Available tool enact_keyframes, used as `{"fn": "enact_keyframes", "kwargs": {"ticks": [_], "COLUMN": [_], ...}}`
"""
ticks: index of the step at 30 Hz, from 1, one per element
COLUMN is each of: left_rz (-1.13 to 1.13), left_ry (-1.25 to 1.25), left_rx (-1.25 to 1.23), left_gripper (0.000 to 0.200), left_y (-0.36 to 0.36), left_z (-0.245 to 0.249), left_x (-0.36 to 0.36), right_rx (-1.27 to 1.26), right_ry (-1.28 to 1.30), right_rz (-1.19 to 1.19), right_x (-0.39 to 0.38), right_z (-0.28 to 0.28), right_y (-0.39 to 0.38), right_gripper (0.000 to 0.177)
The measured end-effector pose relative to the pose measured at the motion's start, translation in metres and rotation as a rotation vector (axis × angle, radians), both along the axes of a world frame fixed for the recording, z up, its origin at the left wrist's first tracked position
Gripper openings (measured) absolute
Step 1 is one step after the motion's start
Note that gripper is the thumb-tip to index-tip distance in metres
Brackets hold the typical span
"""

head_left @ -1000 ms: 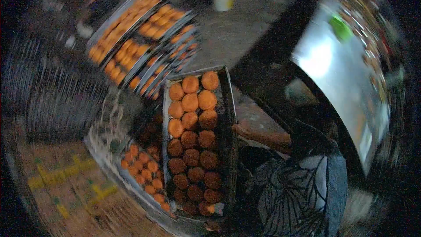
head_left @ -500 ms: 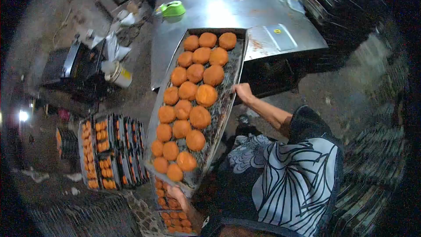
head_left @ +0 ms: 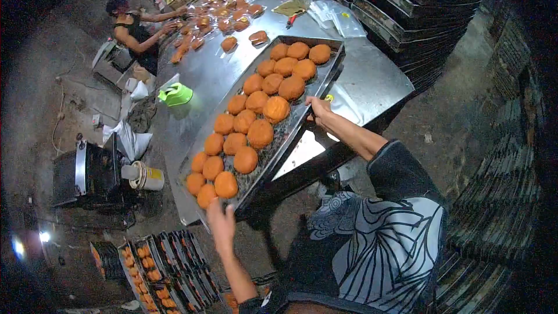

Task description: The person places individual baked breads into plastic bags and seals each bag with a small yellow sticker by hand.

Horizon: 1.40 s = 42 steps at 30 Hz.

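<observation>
A long metal tray point(head_left: 272, 168) lies slanted over the metal table, with rows of round orange-brown buns point(head_left: 260, 133) on it. My right hand point(head_left: 318, 110) is closed around the tray's right rim, about halfway along. At the tray's near end is my left hand point(head_left: 221, 227), its fingers apart and stretched toward the closest buns and the end rim. Whether its fingertips touch the tray or a bun is unclear.
The metal table point(head_left: 372, 70) holds wrapped buns point(head_left: 241, 23), a green object point(head_left: 175, 94) and plastic bags point(head_left: 337, 14). A co-worker point(head_left: 136, 35) reaches over the far left side. Stacked trays stand right point(head_left: 401, 11) and lower left point(head_left: 168, 267); a bucket point(head_left: 148, 177) is left.
The tray has moved forward over the table and turned clockwise in view. My left hand has changed from gripping its near end to spread fingers. More of the table and the co-worker show.
</observation>
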<state>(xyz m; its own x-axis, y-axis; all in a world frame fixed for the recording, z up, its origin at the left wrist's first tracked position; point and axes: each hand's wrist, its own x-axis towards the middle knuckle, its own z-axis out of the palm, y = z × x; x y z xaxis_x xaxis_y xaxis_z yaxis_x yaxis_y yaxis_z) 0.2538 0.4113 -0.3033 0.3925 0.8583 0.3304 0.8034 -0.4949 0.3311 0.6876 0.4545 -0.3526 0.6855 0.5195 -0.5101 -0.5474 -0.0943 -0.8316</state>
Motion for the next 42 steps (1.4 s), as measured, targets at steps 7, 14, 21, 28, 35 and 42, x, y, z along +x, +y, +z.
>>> {"fn": "enact_keyframes", "kwargs": {"ticks": [7,14,21,28,35,42], "left_rz": [-0.018,-0.019,-0.053,-0.009,0.48,0.921], "left_ry": [0.192,0.249,0.217,-0.346,-0.453,-0.203], "left_rx": [0.135,-0.027,0.004,-0.02,0.028,-0.26], "left_gripper": [0.039,0.052,0.049,0.054,0.055,0.047], "left_y": [0.09,0.177,0.216,0.197,0.129,0.037], "left_z": [-0.116,-0.111,-0.126,-0.103,-0.132,-0.138], "left_x": [-0.014,-0.008,-0.015,-0.008,-0.085,-0.148], "right_rx": [-0.103,-0.09,-0.118,-1.145,-1.096,-0.897], "right_ry": [-0.475,-0.077,-0.259,-0.926,-0.749,-0.963], "right_rz": [0.425,0.125,0.327,0.433,0.401,0.33], "right_x": [-0.065,-0.082,-0.063,-0.047,-0.067,-0.105], "right_z": [-0.044,-0.07,-0.119,-0.059,-0.063,-0.054], "right_y": [-0.017,0.04,0.072,-0.047,-0.045,-0.04], "right_gripper": [0.039,0.026,0.035,0.069,0.052,0.056]}}
